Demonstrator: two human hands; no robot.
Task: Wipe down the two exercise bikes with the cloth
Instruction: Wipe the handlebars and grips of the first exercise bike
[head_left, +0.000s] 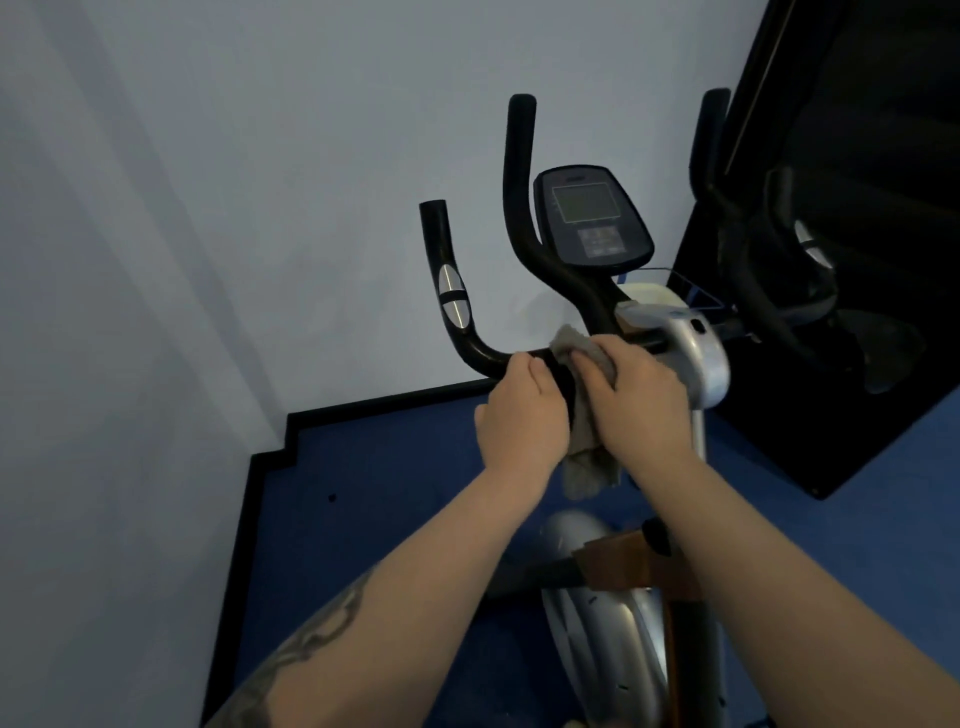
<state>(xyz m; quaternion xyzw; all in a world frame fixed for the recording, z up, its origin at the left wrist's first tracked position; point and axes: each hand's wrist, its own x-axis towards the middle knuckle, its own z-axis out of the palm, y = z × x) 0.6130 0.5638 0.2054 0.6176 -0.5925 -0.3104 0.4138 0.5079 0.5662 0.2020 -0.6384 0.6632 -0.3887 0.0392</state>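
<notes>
An exercise bike stands in front of me, with black handlebars (467, 343), a dark console (592, 218) and a silver body (701, 358). My left hand (519, 415) grips the lower left bar of the handlebars. Just to its right, my right hand (639, 395) holds a grey cloth (587, 452) wrapped over the same bar, near the stem. One end of the cloth hangs down below my hands. The bike's silver lower housing (602, 634) shows between my forearms.
A pale wall fills the left and back. A large dark mirror panel (841, 260) leans at the right and reflects the bike. The floor (389, 493) is blue with a black skirting edge. A brown strap (623, 566) crosses the frame below.
</notes>
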